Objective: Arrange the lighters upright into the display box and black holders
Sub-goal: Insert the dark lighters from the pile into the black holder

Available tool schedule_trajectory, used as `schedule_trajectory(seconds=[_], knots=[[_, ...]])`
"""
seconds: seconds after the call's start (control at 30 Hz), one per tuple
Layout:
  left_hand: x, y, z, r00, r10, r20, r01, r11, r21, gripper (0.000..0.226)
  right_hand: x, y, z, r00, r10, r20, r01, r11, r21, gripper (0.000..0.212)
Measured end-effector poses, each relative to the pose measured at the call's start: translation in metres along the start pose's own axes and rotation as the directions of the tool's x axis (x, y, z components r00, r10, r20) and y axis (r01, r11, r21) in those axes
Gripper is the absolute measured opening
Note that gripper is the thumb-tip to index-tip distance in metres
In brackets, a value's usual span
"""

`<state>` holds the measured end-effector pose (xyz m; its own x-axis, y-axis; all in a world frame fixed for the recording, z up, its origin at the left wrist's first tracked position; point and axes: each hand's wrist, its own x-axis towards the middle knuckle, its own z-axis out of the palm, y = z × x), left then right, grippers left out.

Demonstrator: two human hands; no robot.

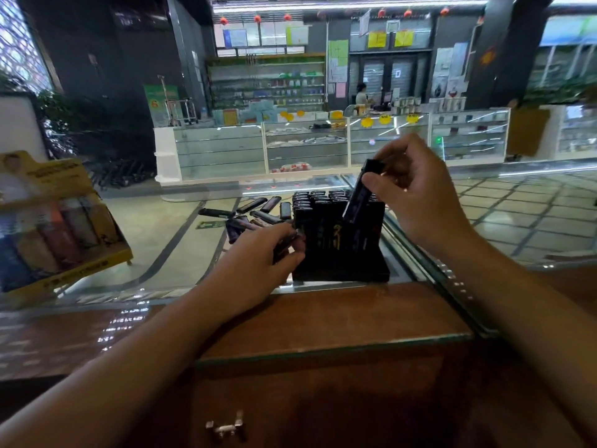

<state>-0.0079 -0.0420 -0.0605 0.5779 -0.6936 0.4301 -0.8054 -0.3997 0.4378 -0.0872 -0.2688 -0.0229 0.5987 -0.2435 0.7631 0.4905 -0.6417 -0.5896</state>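
Observation:
A black holder (342, 270) stands on the glass counter, packed with several upright dark lighters. My right hand (416, 195) pinches one dark lighter (360, 197), tilted, its lower end over the holder's right rows. My left hand (258, 257) sits at the holder's left side, fingers curled round a dark lighter (284, 250) that is mostly hidden. Several loose dark lighters (245, 215) lie flat on the glass behind my left hand. A yellow display box (48, 221) with coloured upright lighters leans at the far left.
The glass counter top (161, 240) ends in a wooden ledge (323, 318) near me. A metal latch (226, 428) sits on the wood below. White glass showcases (307, 147) and a person at a desk stand far behind.

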Motion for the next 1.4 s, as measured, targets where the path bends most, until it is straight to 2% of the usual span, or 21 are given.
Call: schedule_trajectory(seconds=[0.07, 0.23, 0.33, 0.53, 0.77, 1.17, 1.4], knots=[[0.0, 0.001, 0.0, 1.0, 0.001, 0.009, -0.002, 0.998, 0.059, 0.023, -0.007, 0.002, -0.004, 0.999, -0.019, 0.032, 0.022, 0.995, -0.1, 0.022], [0.0, 0.002, 0.001, 0.999, 0.005, 0.04, -0.012, 0.987, 0.158, 0.013, -0.025, 0.01, -0.003, 0.986, -0.127, 0.111, 0.155, 0.94, -0.303, 0.023], [0.0, -0.001, 0.002, 0.998, -0.011, 0.058, 0.002, 0.989, 0.148, 0.005, -0.025, 0.015, -0.001, 0.97, -0.168, 0.173, 0.221, 0.907, -0.358, 0.023], [0.001, -0.002, 0.003, 0.997, -0.028, 0.078, 0.015, 0.986, 0.167, 0.015, -0.024, 0.022, 0.0, 0.966, -0.201, 0.164, 0.254, 0.864, -0.434, 0.023], [0.001, -0.001, 0.002, 0.996, -0.025, 0.082, 0.013, 0.99, 0.142, 0.016, -0.023, 0.021, -0.003, 0.956, -0.233, 0.177, 0.291, 0.827, -0.481, 0.022], [0.0, 0.001, -0.001, 0.997, -0.026, 0.068, 0.02, 0.996, 0.092, 0.008, -0.025, 0.016, 0.001, 0.962, -0.237, 0.133, 0.269, 0.9, -0.343, 0.014], [0.001, 0.004, -0.001, 0.996, -0.037, 0.075, 0.031, 0.996, 0.08, 0.003, -0.023, 0.02, 0.003, 0.968, -0.2, 0.152, 0.249, 0.842, -0.479, 0.021]])
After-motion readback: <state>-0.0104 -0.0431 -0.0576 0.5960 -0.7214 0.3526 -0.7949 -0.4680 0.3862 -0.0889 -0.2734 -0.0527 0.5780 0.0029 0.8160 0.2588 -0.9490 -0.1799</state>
